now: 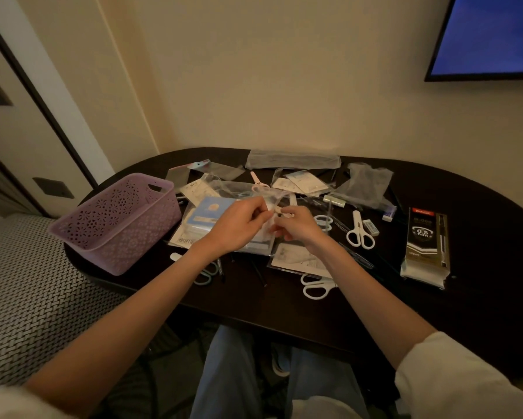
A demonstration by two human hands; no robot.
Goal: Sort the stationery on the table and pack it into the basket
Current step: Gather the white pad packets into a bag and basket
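While both hands (272,225) meet, four white scissors (360,232) and one basket (115,219) show.

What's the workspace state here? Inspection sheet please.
Surface: dark oval table, crowded.
Job's things: purple basket at left edge, looks empty; white scissors and pen pack loose at right.
Clutter: clear plastic bags piled at the back.
Grippers: left hand and right hand together pinch a small white item, unclear what.
Cables: dark cords on the floor below, dim.
Surroundings: beige wall, screen upper right.
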